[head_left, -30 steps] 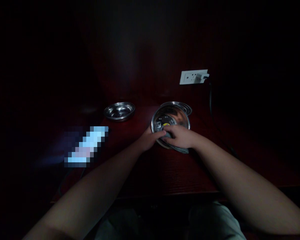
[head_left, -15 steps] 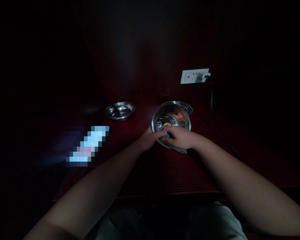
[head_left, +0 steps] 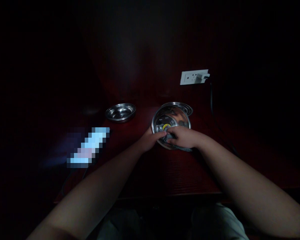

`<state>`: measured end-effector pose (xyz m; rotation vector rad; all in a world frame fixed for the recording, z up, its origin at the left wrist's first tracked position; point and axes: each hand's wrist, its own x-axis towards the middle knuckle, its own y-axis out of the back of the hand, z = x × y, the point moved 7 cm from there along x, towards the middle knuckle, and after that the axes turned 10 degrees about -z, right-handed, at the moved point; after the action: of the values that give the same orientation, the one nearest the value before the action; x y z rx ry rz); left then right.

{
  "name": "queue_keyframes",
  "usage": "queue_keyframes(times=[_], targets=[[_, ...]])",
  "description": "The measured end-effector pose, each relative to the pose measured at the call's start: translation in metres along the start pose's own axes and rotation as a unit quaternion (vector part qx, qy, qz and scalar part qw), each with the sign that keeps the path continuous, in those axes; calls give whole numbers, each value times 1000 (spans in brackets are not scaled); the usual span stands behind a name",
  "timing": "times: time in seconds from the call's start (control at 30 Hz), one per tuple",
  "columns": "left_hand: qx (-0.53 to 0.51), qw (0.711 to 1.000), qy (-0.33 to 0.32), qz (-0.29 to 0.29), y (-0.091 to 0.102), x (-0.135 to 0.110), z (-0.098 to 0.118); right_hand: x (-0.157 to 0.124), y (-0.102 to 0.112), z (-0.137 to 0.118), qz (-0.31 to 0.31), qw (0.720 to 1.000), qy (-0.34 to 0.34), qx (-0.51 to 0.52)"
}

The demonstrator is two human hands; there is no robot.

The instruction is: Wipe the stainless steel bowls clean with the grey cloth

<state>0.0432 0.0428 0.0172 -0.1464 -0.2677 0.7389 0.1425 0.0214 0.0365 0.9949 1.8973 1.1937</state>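
Note:
A shiny steel bowl is tilted toward me on the dark red table. My left hand grips its near left rim, fingers curled. My right hand is closed on a grey cloth and presses it against the bowl's near rim. A yellow mark shows inside the bowl. Another steel dish lies partly hidden behind the bowl.
A second steel bowl stands at the back left. A lit, blurred screen lies on the left of the table. A white wall socket with a plug and black cable is at the back right. The surroundings are very dark.
My right hand has bunched the cloth and shifted it slightly up along the bowl's near rim. The left hand keeps its grip on the bowl.

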Motion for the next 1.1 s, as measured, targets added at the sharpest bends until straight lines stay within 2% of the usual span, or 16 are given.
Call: queue_keyframes(times=[0.4, 0.67, 1.1], targets=[[-2, 1000, -16, 6, 1, 0, 1, 0, -3, -6, -16, 999, 31, 41], [-11, 1000, 3, 11, 1, -1, -1, 2, -5, -6, -29, 996, 60, 66], [-5, 1000, -2, 6, 2, 0, -1, 0, 3, -16, 34, 990, 113, 83]])
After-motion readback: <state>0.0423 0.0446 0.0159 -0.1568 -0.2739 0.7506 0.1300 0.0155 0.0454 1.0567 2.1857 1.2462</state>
